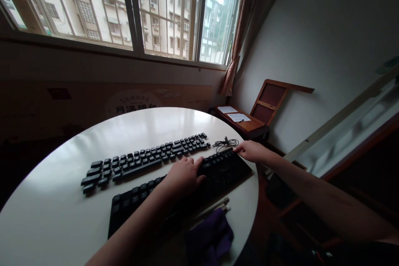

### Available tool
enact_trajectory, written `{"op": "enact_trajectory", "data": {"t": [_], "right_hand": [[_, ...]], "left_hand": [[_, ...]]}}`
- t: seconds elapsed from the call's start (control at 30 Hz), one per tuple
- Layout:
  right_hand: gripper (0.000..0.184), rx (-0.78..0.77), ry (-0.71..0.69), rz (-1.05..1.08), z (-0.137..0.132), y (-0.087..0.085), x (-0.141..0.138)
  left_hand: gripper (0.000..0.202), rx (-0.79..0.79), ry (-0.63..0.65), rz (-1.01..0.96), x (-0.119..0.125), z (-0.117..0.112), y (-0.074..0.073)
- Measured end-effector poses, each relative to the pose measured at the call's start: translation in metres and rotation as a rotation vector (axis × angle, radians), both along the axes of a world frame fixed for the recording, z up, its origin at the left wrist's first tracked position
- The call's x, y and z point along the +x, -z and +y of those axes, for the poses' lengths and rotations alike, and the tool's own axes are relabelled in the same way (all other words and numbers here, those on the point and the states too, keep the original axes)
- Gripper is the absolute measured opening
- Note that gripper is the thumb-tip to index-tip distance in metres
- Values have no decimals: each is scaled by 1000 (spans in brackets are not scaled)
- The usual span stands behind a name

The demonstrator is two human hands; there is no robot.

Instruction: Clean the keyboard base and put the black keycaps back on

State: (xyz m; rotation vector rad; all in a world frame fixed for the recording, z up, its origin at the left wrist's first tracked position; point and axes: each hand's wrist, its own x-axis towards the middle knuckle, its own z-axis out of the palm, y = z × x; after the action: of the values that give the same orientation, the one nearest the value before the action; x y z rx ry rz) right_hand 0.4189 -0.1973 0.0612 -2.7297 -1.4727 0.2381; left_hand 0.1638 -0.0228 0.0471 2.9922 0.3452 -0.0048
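A black keyboard [224, 170] lies near the front of a round white table [56, 212]. My left hand [183, 176] rests on its middle with the fingers curled down over the keys; whether it grips anything is hidden. My right hand [251, 150] pinches the keyboard's far right corner, close to a coiled black cable [225, 143]. Beyond the keyboard, several loose black keycaps [143, 160] are laid out on the table in rows that mirror a keyboard layout.
A purple cloth [209, 239] and a thin metal tool [218, 207] lie at the table's front edge. A wooden chair [262, 108] with papers stands right of the table by a white wall. A barred window [124, 8] runs along the back.
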Motion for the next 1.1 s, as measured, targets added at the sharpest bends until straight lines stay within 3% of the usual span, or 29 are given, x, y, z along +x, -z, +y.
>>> {"op": "enact_trajectory", "data": {"t": [0.13,0.23,0.47,0.57,0.77,1.1], "right_hand": [[42,137,-44,178,-26,26,4],[49,266,-104,150,-40,42,3],[49,681,-305,-57,-43,50,-10],[55,647,-353,-130,-36,54,-20],[66,296,-323,-78,-30,73,-35],[68,318,-353,-168,-35,99,-22]], "left_hand": [[65,-10,-1,6,0,-1,-2],[63,7,-5,13,1,-1,-3],[63,23,-2,32,0,-3,-7],[64,27,-6,19,0,-2,-5],[64,19,-1,-8,0,1,3],[67,-35,-26,4,-5,-5,4]]}}
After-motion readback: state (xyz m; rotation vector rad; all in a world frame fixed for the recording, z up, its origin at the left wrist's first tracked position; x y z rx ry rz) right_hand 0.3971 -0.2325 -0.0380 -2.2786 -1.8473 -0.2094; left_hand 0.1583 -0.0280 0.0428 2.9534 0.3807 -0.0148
